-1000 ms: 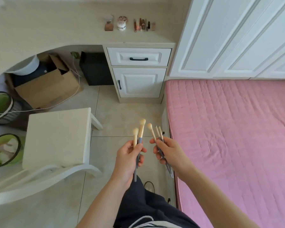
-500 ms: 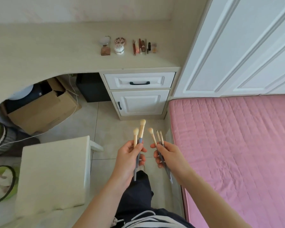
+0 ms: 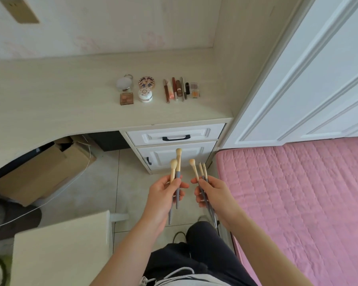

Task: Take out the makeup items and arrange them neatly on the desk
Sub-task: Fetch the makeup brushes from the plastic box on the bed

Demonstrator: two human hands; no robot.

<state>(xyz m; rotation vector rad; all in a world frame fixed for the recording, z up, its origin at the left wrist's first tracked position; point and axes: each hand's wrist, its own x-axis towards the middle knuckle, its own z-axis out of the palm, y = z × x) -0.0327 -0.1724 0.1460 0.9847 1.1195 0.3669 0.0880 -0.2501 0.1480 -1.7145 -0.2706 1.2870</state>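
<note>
Though well short of the desk [image 3: 70, 100], brushes [image 3: 178, 165] between chair [image 3: 60, 254] and bed [image 3: 298, 203].

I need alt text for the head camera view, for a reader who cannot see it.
The left hand holds two makeup brushes and the right hand three more brushes, bristles up. Ahead, makeup items lie in a neat row on a desk.
</note>
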